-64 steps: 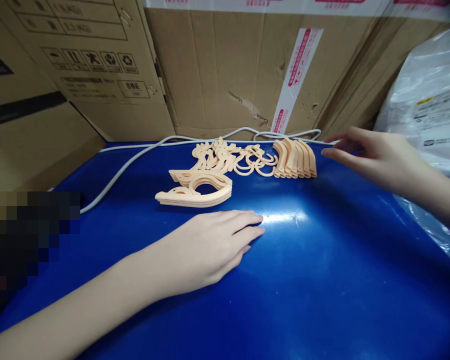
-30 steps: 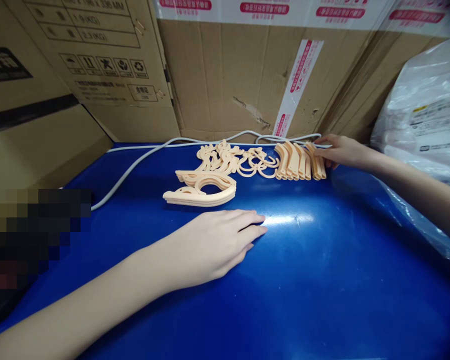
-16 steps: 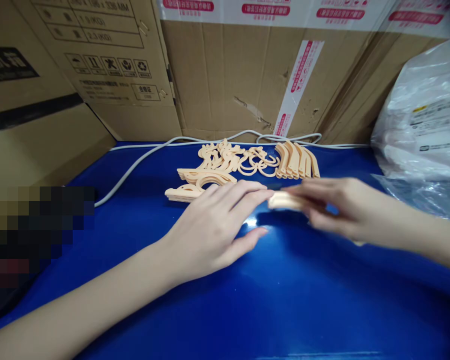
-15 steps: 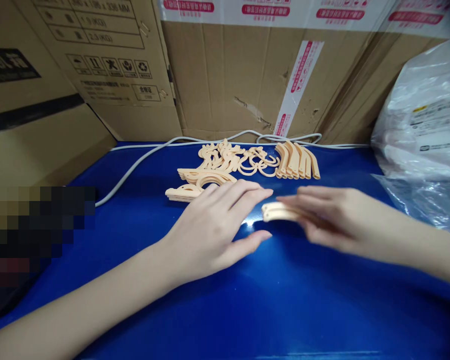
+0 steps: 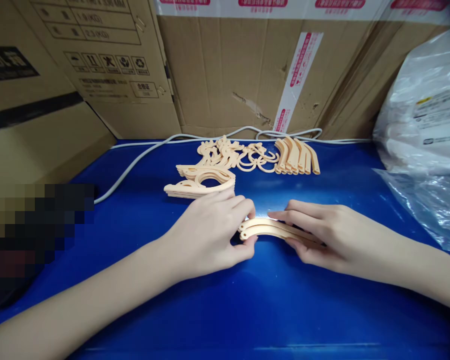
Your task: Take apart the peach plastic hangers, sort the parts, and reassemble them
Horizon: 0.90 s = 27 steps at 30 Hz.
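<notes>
A curved peach plastic piece (image 5: 264, 229), seemingly two thin arcs side by side, is gripped between both hands low over the blue table (image 5: 292, 310). My left hand (image 5: 210, 232) pinches its left end with thumb and fingers. My right hand (image 5: 318, 234) covers and grips its right end. Behind them lie a stack of peach hanger-shaped pieces (image 5: 200, 184), a tangle of peach hooks (image 5: 234, 156) and a row of curved peach pieces (image 5: 296, 157).
Cardboard boxes (image 5: 225, 70) wall the back and left of the table. A white cable (image 5: 142, 155) runs along the back edge. A clear plastic bag (image 5: 427, 130) sits at the right. A pixelated dark patch (image 5: 33, 235) covers the left edge.
My right hand reached to the row of curved pieces, took one out and brought it to the middle. My left hand rose off the table and gripped its left end.
</notes>
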Motion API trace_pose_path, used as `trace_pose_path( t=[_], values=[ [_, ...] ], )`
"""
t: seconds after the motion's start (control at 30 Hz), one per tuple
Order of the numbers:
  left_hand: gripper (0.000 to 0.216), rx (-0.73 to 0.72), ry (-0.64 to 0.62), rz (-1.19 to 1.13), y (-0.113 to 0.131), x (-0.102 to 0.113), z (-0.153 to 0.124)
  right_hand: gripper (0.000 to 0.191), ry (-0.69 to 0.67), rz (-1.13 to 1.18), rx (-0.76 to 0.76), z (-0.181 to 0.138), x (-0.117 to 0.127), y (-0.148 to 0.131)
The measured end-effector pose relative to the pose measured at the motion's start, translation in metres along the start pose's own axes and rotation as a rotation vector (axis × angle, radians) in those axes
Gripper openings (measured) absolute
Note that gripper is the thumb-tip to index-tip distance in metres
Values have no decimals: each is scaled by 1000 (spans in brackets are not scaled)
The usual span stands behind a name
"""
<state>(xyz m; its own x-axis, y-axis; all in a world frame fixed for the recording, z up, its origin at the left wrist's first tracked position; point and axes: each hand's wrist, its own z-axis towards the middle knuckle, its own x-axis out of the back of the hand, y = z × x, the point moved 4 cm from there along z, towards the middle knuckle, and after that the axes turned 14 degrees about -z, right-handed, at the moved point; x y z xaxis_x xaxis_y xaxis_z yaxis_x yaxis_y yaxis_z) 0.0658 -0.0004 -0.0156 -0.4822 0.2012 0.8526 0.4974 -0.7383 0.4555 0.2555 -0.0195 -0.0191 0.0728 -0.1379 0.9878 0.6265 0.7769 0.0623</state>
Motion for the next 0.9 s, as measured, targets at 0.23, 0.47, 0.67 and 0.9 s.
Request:
trace_pose_path(
  t=[0.23,0.47,0.67,0.9],
  values=[
    [15,12,-132,-30,-3,-1,1,25,-98,115,-42,-1,-3,6],
    [27,25,-189,-60,-4,-3,1,23,-74,148,-34,1,-4,7],
    [21,16,-180,-84,-7,-4,2,23,-84,172,-39,2,-5,8],
    [18,46,-212,-96,-6,-2,3,26,-159,218,-63,1,-5,12]
  ],
)
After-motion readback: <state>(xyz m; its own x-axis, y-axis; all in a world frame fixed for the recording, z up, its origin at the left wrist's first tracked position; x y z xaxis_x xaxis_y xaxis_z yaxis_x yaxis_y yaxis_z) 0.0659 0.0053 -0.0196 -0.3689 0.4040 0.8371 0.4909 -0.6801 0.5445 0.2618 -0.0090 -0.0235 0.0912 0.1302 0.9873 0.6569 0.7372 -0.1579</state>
